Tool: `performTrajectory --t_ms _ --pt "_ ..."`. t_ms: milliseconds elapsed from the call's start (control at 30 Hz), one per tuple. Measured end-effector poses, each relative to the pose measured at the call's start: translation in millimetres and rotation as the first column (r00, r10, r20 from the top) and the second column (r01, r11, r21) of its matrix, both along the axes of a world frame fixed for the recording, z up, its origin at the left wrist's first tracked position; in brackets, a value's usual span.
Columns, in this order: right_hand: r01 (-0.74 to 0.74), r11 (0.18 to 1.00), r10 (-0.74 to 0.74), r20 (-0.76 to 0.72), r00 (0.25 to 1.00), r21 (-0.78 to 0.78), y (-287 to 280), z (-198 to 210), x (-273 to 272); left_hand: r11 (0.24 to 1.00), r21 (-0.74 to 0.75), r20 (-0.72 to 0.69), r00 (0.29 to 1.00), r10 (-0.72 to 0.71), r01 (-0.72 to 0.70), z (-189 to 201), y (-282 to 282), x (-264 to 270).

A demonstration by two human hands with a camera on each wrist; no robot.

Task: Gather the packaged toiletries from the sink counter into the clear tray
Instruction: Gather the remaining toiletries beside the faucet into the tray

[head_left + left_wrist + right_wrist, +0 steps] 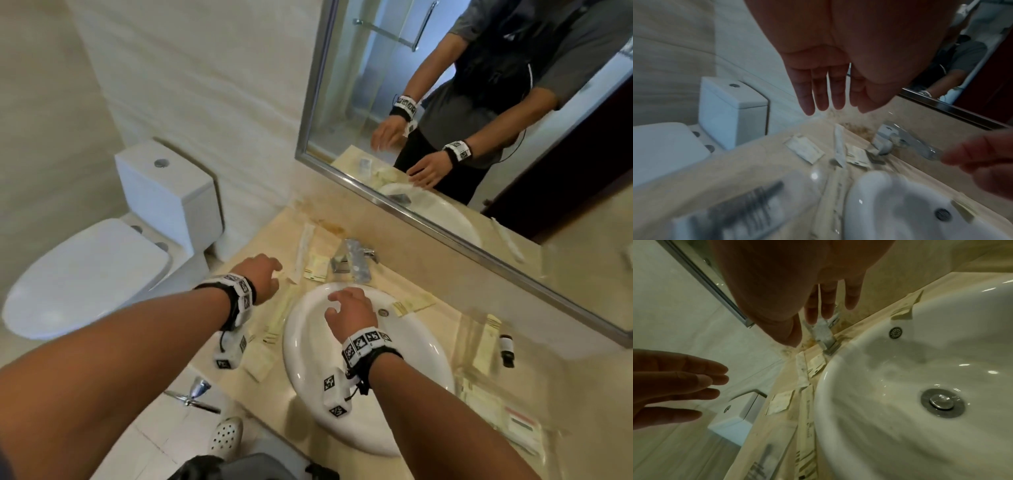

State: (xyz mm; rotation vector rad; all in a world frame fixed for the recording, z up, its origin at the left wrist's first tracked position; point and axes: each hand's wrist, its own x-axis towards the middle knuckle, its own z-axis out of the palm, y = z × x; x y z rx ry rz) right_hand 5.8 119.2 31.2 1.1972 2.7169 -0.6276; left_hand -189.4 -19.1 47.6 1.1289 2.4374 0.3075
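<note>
Toilet [102, 260]: a white toilet with its lid down stands at far left, its cistern [168, 192] against the pale tiled wall.
Left hand [262, 279]: it hovers above the beige counter [579, 411] left of the basin, fingers straight and slack, grasping nothing; the left wrist view shows the palm and fingers [819, 91] spread loosely over the packets.
Packets on the left: a flat cream sachet [804, 148] lies just under the hand; a long narrow wrapped stick [303, 248] runs toward the back wall; a pair of small sachets [317, 267] sits beside it, close to the tap base. More cream packets [262, 363] and a long paper sleeve [282, 313] line the basin's left rim, nearer the person.
Tap [352, 260]: a chrome mixer stands at the back of the basin, below the mirror [479, 102].
Right hand [351, 313]: it hangs over the white basin [424, 373], fingers loosely bent and holding nothing; the right wrist view shows them pointing toward the tap.
Packets on the right: a cream sachet [412, 305] lies at the basin's back right rim.
Clear tray [479, 387]: it sits on the counter right of the basin, its walls blurred, with packets [493, 407] already lying in it. A small dark bottle [507, 349] lies at its far side; whether in or beside it cannot be told.
</note>
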Motion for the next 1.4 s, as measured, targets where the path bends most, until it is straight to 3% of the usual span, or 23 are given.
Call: performTrajectory --t_ms 233,700,1067,1400 --pt "-0.092 0.995 0.094 0.056 0.994 -0.038 -32.5 -13.2 -45.5 0.996 0.005 0.005 0.996 0.085 -0.085 -11.9 -42.1 -53.7" --pt "-0.324 0.912 0.385 0.259 0.886 -0.25 -74.4 -63.4 -57.2 0.99 -0.139 0.04 0.999 0.02 -0.014 -61.8 -57.3 -39.6" --pt "-0.436 0.899 0.42 0.347 0.838 -0.035 -123.0 -98.6 -74.8 0.982 -0.188 0.066 0.997 0.031 -0.018 -81.4 -78.2 -52.9" --pt "-0.467 0.877 0.477 0.304 0.825 -0.107 -123.6 -100.1 -77.0 0.981 -0.194 0.096 0.994 0.042 -0.022 -79.8 -59.2 -59.8"
